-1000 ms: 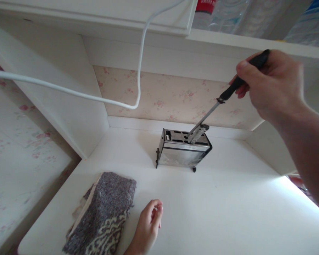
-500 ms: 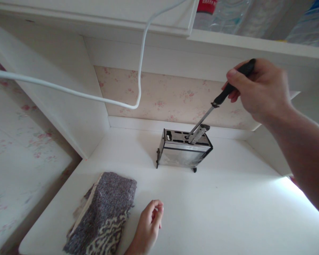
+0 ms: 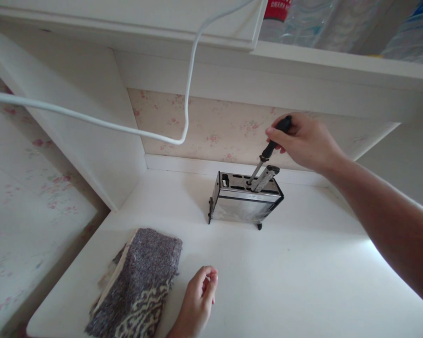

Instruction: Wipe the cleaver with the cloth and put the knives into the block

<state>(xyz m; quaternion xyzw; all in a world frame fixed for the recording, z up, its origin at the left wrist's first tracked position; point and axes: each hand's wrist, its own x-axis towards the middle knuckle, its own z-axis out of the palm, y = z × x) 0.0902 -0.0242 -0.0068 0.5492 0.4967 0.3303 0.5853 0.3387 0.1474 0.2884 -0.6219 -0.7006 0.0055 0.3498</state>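
My right hand (image 3: 308, 141) grips the black handle of a honing steel (image 3: 269, 149), fingers closed round it. The thin metal rod slants down into a round hole in the top of a steel-and-black knife block (image 3: 245, 209); its lower end is hidden inside. Beside the rod, a worn grey handle (image 3: 265, 179), probably a knife's, sticks up from a slot. My left hand (image 3: 197, 298) hovers over or rests on the white tabletop, fingers curled in against the thumb, with nothing visible in it. It is closest to the folded grey cloth.
A folded grey patterned cloth (image 3: 151, 267) lies at the left of the white table (image 3: 303, 281). A white cable (image 3: 127, 129) hangs across the view in front. Overhead, a cabinet shelf (image 3: 338, 58) holds clear plastic bottles (image 3: 306, 23). Side panels and a papered wall enclose the back.
My right hand has moved down and left, pushing the honing steel deeper into the block, so less of its rod shows. My left hand has stayed put.
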